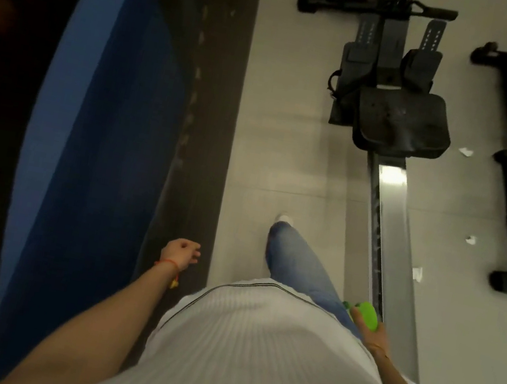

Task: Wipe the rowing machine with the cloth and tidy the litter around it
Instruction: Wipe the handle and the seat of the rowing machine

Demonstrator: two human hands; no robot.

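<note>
Tripping is risked on the rowing machine [390, 195] rail, passed closely while the right hand [371, 331] grips the green cloth [366, 315] and the left hand [182, 253] hangs loosely curled, holding nothing.

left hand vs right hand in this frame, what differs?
The left hand holds nothing, its fingers loosely curled; the right hand grips a green cloth. The left hand hangs over the dark mat beside the blue pad; the right hand is beside the rowing machine's rail. The left wrist carries a red string bracelet; none shows on the right wrist. Both hang low at the person's sides.
</note>
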